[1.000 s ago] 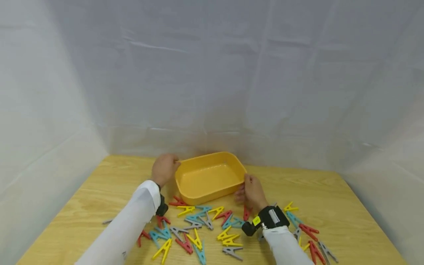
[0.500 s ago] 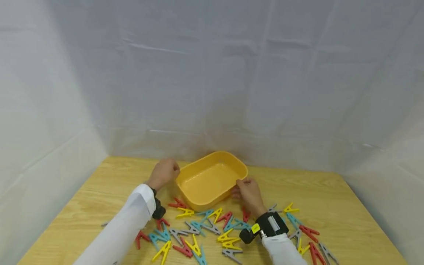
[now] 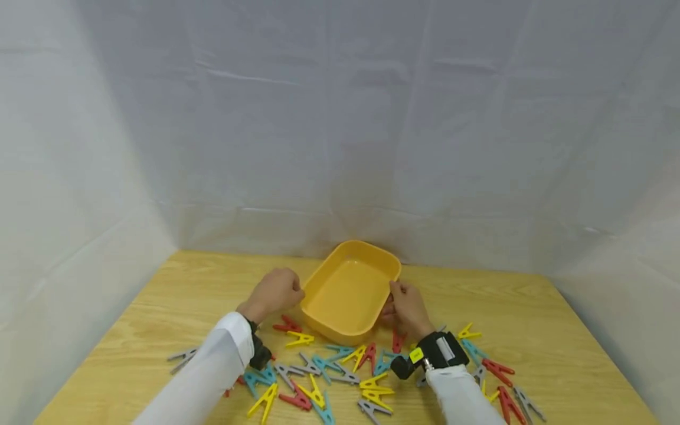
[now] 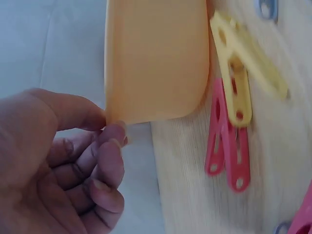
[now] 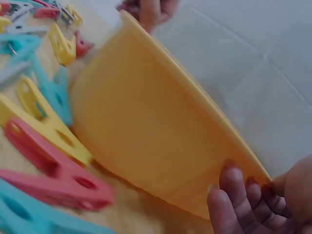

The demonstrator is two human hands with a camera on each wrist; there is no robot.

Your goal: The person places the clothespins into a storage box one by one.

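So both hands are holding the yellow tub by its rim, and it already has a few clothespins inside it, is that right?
Not quite: the yellow tub is empty, as the head view shows. The clothespins lie on the table in front of it. The left hand and right hand do hold its rim.

tub [image 3: 347, 295] at table [image 3: 558, 330] back edge | left hand [image 3: 276, 291] left, right hand [image 3: 408, 308] right | clothespins [image 3: 340, 369] along front
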